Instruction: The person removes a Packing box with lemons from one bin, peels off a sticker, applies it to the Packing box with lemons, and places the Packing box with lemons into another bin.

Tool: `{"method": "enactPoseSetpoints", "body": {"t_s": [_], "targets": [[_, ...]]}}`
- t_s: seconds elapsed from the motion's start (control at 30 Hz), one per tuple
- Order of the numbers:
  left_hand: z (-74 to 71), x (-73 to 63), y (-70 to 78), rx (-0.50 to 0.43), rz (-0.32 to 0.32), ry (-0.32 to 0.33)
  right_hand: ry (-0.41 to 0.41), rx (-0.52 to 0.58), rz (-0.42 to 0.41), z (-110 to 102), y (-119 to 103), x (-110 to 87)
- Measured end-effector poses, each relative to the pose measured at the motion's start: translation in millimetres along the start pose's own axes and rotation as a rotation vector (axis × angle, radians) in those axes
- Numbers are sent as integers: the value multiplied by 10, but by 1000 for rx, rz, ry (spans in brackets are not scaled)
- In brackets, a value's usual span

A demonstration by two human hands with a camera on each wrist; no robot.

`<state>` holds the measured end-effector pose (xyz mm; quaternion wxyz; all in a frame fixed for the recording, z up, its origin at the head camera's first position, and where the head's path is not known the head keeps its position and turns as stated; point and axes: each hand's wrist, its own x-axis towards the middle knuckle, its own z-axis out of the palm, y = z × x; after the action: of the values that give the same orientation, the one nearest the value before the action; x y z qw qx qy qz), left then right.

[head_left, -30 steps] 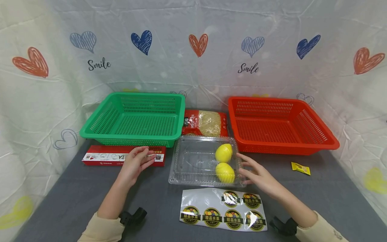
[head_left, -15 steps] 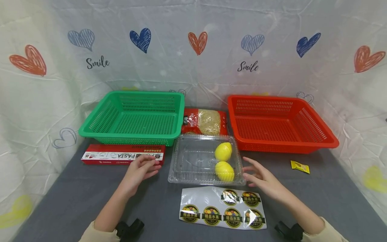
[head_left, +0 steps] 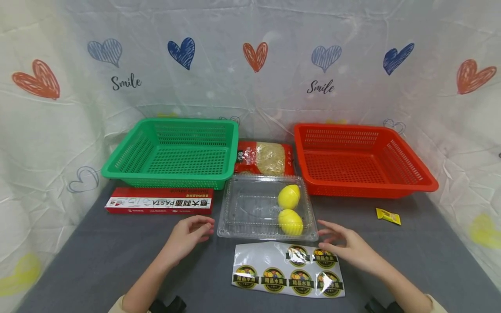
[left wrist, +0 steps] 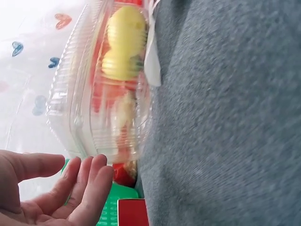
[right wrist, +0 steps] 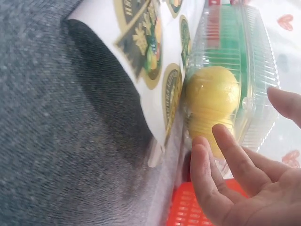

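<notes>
A clear plastic clamshell box (head_left: 250, 208) stands on the grey cloth, its lid down. Two yellow lemons (head_left: 290, 222) lie inside it, along its right side; the left wrist view shows the lemons (left wrist: 123, 42) through the ribbed wall. My left hand (head_left: 189, 239) hovers just left of the box with loosely bent fingers and nothing in them. On the other side, my right hand (head_left: 348, 248) is held near the box's front right corner, also holding nothing. In front of the box lies a sheet of round stickers (head_left: 288, 271), its edge lifting in the right wrist view.
A green basket (head_left: 168, 181) stands back left, a red basket (head_left: 368, 190) back right. Between them lies a red bag of noodle-like food (head_left: 270, 158). A red pasta box (head_left: 158, 202) sits before the green basket. A small yellow packet (head_left: 388, 216) lies at right.
Both hands have drawn back toward the body. The right hand has come away from the box's right side, and the left hand has left the pasta box area. The clamshell box has stayed put.
</notes>
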<state>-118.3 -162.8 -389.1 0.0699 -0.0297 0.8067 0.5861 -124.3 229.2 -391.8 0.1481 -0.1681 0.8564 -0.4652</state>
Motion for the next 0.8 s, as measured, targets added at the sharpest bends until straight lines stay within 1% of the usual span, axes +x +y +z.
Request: {"method": "enactPoseSetpoints", "body": {"t_s": [0.07,0.2,0.27,0.37,0.47,0.53,0.63,0.7,0.8], "targets": [[38,-15,-5,66,18,9,-8,-8,2,3,16,-5],[101,-41,-16,211,78,8,-13,-33,-9,20,35,1],[118,-55,-22,262,107,6,-7,-53,-7,32,42,11],[131,-62,-37,277,128,-6,10,-98,6,55,51,29],[132,-62,-61,272,133,-27,16,-142,24,82,61,50],[126,-64,-82,276,135,-51,2,-161,37,98,69,64],[119,-74,-118,312,151,-98,-35,-176,31,122,82,74],[118,-87,-136,337,183,-144,-62,-175,6,134,89,75],[130,-109,-154,368,252,-227,-91,-176,-32,152,95,70]]}}
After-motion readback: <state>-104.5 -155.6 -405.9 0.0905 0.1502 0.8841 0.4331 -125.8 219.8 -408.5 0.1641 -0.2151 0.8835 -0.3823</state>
